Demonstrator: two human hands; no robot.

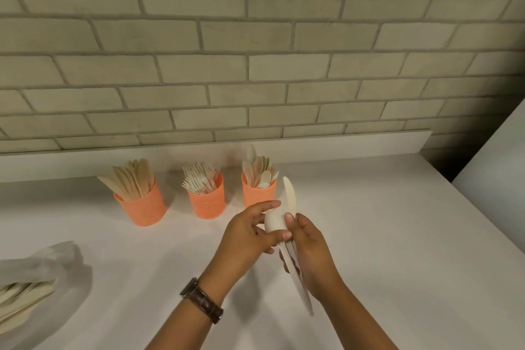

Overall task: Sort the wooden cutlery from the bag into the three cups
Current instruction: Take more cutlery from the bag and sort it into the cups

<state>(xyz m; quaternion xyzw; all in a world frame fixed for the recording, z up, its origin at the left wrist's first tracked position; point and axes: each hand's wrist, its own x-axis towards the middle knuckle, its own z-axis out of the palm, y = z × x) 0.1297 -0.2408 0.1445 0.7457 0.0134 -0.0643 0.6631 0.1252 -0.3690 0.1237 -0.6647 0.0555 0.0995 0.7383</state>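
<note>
Judging from the head view, the sorting is well along but not finished. The right grip (312, 253) is curled round a small bundle (298, 278) of wooden pieces. A knife (290, 196) sticks up above its fingers, and the handles trail down past the wrist towards the person. The left grip (250, 236), just beside it and touching the same bundle, pinches the bowl of a spoon (274, 220) between thumb and fingers, apparently to draw it free.

Beyond both grips three orange cups stand in a row on the table (397, 236), each already well stocked with one kind. The spoon cup (257, 193) is just beyond the left grip's fingertips. The fork cup (206, 203) is next to the left of it, and the knife cup (143, 207) is farthest left. No stray kinds show in any cup, though the pieces packed deep inside are too small to check.

Well off to the left of the left grip, near the frame edge, lies the bag (37, 273), blurred. A good heap of pale cutlery shows inside it, so a fair share of the work is left. The nearest job is probably the spoon into the spoon cup, then the knife across to the far-left cup. A brown watch (201, 300) sits on the left wrist.
</note>
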